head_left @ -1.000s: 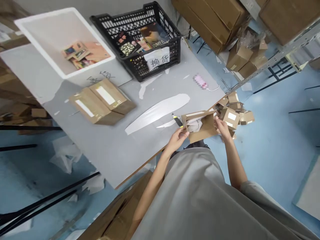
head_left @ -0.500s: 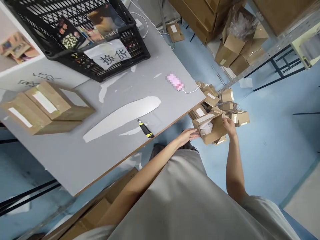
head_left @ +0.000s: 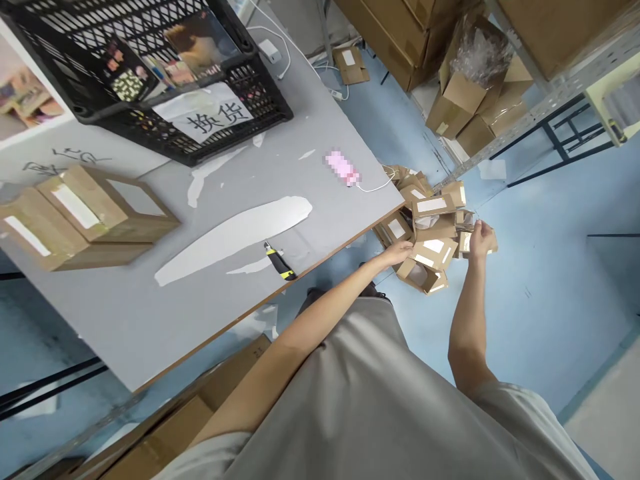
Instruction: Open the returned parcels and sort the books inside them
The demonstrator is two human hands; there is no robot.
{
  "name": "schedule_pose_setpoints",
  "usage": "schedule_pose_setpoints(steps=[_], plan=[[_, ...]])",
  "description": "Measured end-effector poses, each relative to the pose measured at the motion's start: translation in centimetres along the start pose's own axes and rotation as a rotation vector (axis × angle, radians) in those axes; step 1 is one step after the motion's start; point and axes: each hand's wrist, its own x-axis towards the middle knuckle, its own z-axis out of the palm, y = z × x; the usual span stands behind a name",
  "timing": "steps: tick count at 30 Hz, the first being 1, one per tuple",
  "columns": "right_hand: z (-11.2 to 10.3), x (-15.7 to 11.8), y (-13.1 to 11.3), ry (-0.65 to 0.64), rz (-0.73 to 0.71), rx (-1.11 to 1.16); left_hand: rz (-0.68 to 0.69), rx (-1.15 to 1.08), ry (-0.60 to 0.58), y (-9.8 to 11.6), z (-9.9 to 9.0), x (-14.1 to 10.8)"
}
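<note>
A pile of opened cardboard boxes lies on the floor beyond the table's corner. My left hand reaches to its near left side, fingers stretched out at the edge of a labelled box. My right hand is over the right side of the pile, fingers loosely bent, with nothing visible held. Between and above the hands rests an open box with a white label and whitish wrapping inside. Lower down, another open box lies tilted.
The grey table bears a black crate, two taped cartons, a yellow-black cutter and a blurred pink item on a cable. Behind the pile stand a metal shelf post and larger open cartons.
The box formerly between my hands now rests farther up on the pile, let go. My left hand has moved right, and my right hand right and slightly up.
</note>
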Motion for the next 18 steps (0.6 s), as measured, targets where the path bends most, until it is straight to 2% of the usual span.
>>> schedule_pose_setpoints(steps=[4, 7, 10, 14, 18], plan=[[2.1, -1.7, -0.6, -0.090, 0.071, 0.067, 0.068, 0.079, -0.026, -2.0, -3.1, -3.2], [4.8, -4.1, -1.6, -0.202, 0.072, 0.115, 0.111, 0.104, 0.061, -3.6, -6.4, -6.2], [7.8, -6.5, -3.2, -0.345, 0.049, 0.151, 0.145, 0.015, 0.150, -4.8, -9.0, -9.5], [11.6, -8.9, -6.6, -0.550, -0.043, 0.200, 0.203, -0.152, 0.264, -6.3, -11.4, -14.5], [14.4, -11.5, -12.0, -0.697, -0.149, 0.217, 0.304, -0.322, 0.370, -8.1, -13.4, -19.4]])
